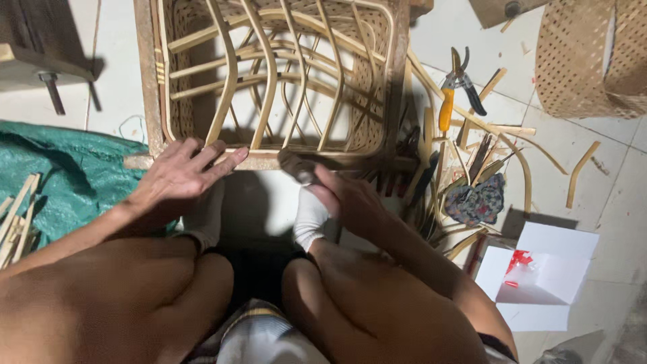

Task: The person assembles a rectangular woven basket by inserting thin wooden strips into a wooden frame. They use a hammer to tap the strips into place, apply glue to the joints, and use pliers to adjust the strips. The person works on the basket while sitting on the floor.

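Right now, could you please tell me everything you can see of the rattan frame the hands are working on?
The rattan frame is an open, box-like skeleton of pale bent canes: curved ribs crossed by horizontal rails, with woven panels on its sides and darker wooden edge rails. It lies on the white tiled floor with the opening facing the camera. The left hand rests flat on the near rail, fingers spread along it. The right hand holds a dark, blurred tool against the same rail.

Tan woven frame [269,81]; green tarp [60,168]; yellow-handled pliers [453,91]; white box [546,273].
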